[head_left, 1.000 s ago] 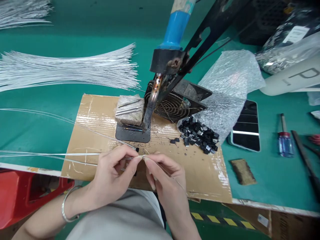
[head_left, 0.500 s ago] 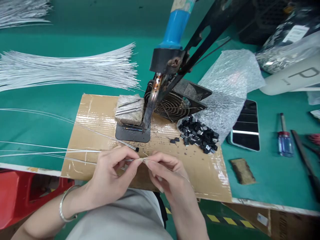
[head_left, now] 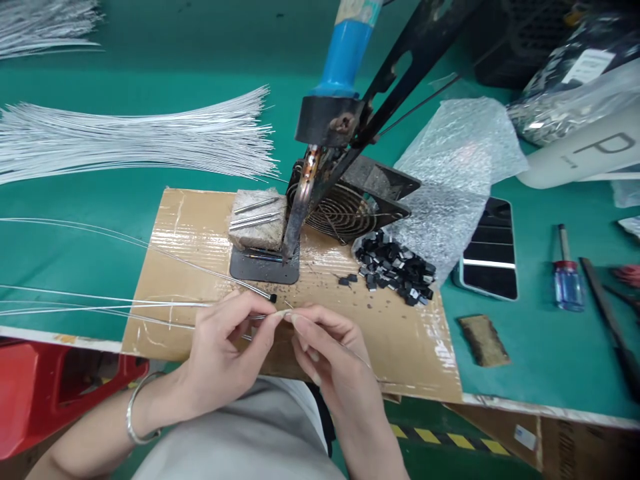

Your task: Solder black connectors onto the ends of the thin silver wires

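My left hand (head_left: 225, 350) pinches the ends of several thin white wires (head_left: 100, 303) that trail off to the left over the cardboard sheet (head_left: 400, 340). My right hand (head_left: 330, 353) meets it fingertip to fingertip and pinches the same wire ends, with a fine strand running back over its fingers. One wire with a small black piece (head_left: 273, 298) on its tip lies just above my left thumb. A pile of small black parts (head_left: 395, 268) sits on the cardboard to the right of my hands.
A mounted soldering iron with a blue handle (head_left: 343, 57) points down at a metal plate (head_left: 264, 265) beside a sponge block (head_left: 257, 220) and a fan grille (head_left: 340, 213). A big bundle of white wires (head_left: 135, 137) lies far left. Bubble wrap (head_left: 455, 167), phone (head_left: 490, 250), screwdriver (head_left: 567, 277) lie right.
My hands stay joined at the wire ends with only small finger shifts; the right hand has dropped slightly toward me. Nothing else on the table moved.
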Demonstrator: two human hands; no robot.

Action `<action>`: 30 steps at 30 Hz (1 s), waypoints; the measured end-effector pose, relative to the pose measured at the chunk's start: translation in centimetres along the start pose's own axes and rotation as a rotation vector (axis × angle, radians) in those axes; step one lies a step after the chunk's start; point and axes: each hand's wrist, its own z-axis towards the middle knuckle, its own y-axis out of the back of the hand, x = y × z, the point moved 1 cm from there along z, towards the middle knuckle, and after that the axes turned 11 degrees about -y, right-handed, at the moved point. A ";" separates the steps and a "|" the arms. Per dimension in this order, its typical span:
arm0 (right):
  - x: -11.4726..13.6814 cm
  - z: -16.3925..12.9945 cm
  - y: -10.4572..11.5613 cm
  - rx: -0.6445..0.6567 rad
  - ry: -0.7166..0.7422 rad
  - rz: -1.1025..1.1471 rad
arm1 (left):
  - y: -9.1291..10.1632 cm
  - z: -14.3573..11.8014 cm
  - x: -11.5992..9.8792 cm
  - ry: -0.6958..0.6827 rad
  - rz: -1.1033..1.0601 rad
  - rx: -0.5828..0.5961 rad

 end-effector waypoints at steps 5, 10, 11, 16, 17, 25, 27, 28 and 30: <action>-0.2 0.0 -0.2 -0.007 0.015 0.019 | -0.1 -0.1 -0.1 -0.038 0.010 -0.025; -0.7 0.0 -0.4 -0.030 0.035 0.049 | -0.4 -0.3 -0.1 0.017 -0.031 -0.049; -0.8 0.0 -0.4 -0.035 0.038 0.054 | -0.5 -0.3 -0.1 0.031 -0.044 -0.053; -1.3 0.0 -0.8 -0.047 0.060 0.066 | -0.7 -0.4 0.0 0.131 -0.149 -0.060; -1.4 0.0 -0.8 -0.046 0.065 0.064 | -0.7 -0.4 0.0 0.156 -0.174 -0.059; 0.2 -0.4 2.8 -0.215 0.431 -0.297 | 0.2 0.3 0.5 0.275 -0.250 -0.021; 1.4 -0.2 4.5 -0.516 0.689 -0.631 | 0.6 0.6 0.5 0.281 -0.250 -0.027; 2.0 0.0 5.2 -0.626 0.789 -0.824 | 0.7 0.8 0.5 0.280 -0.254 -0.032; 2.9 0.8 6.2 -0.710 0.926 -1.163 | 0.9 1.1 0.4 0.279 -0.261 -0.039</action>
